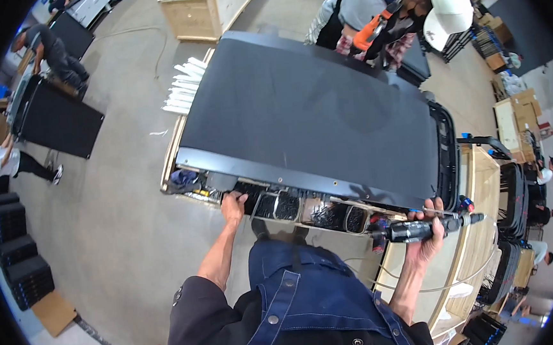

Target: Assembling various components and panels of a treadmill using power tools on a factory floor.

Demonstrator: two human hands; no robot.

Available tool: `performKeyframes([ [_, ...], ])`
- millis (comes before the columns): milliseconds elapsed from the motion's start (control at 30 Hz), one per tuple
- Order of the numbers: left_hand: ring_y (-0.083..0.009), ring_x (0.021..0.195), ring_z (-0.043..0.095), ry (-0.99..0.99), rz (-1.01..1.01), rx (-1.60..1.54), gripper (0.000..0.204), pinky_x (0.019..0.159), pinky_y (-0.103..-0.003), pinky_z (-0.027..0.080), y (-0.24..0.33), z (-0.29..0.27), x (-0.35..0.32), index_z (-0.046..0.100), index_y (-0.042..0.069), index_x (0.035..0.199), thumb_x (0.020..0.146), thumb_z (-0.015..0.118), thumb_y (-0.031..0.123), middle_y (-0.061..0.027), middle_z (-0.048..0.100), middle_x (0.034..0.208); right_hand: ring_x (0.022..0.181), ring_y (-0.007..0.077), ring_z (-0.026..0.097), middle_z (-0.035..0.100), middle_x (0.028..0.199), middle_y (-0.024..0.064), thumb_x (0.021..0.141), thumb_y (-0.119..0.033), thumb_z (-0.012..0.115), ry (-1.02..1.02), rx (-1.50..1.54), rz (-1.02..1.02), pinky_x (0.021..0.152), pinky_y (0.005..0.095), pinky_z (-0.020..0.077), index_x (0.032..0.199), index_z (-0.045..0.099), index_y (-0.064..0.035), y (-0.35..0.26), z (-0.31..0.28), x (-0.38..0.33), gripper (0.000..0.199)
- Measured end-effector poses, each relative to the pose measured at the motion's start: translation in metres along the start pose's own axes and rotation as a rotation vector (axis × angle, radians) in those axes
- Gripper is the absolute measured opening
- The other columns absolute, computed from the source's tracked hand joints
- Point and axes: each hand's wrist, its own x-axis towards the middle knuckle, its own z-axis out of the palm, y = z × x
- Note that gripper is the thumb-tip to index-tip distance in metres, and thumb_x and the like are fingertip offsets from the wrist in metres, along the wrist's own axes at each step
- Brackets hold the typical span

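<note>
My left hand (233,206) is at the left end of a row of small parts bins, its fingers curled down by a bin of black parts (249,197); whatever they pinch is hidden. My right hand (428,235) grips a black air tool (405,231), held roughly level at the right end of the row, with a pale hose (482,273) looping down from it. Beyond both hands lies a large dark grey panel (305,119) with a metal front edge. Small dark fasteners fill more bins (286,205) along that edge.
Across the panel, a co-worker in a white cap holds an orange tool (372,32). White strips (185,86) stick out at the panel's left. A wooden crate (477,197) stands at right, another crate (192,15) at the back. Black stacks (19,248) line the left.
</note>
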Motion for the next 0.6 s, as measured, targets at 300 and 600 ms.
performKeyframes([
  [300, -0.0171, 0.075, 0.066, -0.576, -0.200, -1.168, 0.028, 0.069, -0.031, 0.058, 0.178, -0.071, -0.100, 0.060, -0.003, 0.111, 0.101, 0.061, 0.024, -0.0092, 0.065, 0.085, 0.091, 0.0227, 0.064, 0.064, 0.122, 0.0170, 0.098, -0.024, 0.063, -0.118, 0.143, 0.153, 0.093, 0.0458, 0.0532, 0.132, 0.053, -0.0038, 0.055, 0.044, 0.040, 0.040],
  [600, -0.0202, 0.080, 0.068, -0.748, -0.331, -1.826, 0.025, 0.068, -0.030, 0.060, 0.258, -0.049, -0.165, 0.060, 0.002, 0.115, 0.099, 0.063, 0.021, -0.0098, 0.067, 0.090, 0.089, 0.0214, 0.066, 0.063, 0.119, 0.0151, 0.092, -0.016, 0.066, -0.077, 0.269, 0.257, 0.090, 0.0445, 0.0536, 0.123, 0.053, -0.0078, 0.050, 0.031, 0.044, 0.035],
])
